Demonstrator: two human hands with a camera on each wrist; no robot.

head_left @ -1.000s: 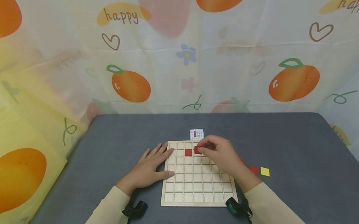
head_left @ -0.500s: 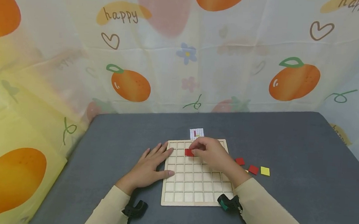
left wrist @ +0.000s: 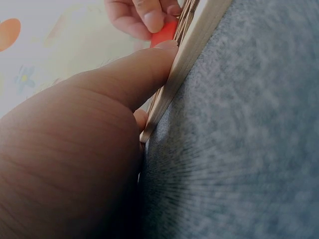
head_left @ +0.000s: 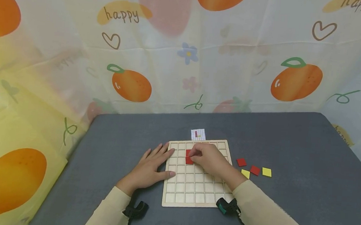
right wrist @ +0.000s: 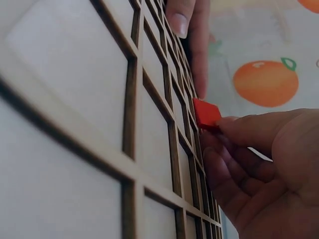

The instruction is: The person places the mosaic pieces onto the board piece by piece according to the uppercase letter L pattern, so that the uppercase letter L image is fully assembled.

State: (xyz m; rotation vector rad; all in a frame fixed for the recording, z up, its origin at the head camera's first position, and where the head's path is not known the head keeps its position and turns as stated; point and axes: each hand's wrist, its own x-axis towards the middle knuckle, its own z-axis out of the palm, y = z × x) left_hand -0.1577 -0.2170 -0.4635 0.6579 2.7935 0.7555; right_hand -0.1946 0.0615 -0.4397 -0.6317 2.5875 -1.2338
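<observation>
A pale wooden grid board lies on the dark table. My left hand rests spread along its left edge, thumb and fingertips on the frame. In the left wrist view, the thumb lies over the board's side. My right hand pinches a red square tile between thumb and fingers, low over a cell in the third column. Tilted against the grid, this tile shows in the right wrist view. Just beyond it another red tile sits in a cell, partly covered by the right fingers.
Right of the board lie two loose red tiles and two yellow tiles. A small printed grid card lies against the board's far edge. A fruit-patterned curtain hangs behind the table.
My right hand has moved left and nearer with the red tile, from beside the seated red tile to the cell below it. The left hand has not moved.
</observation>
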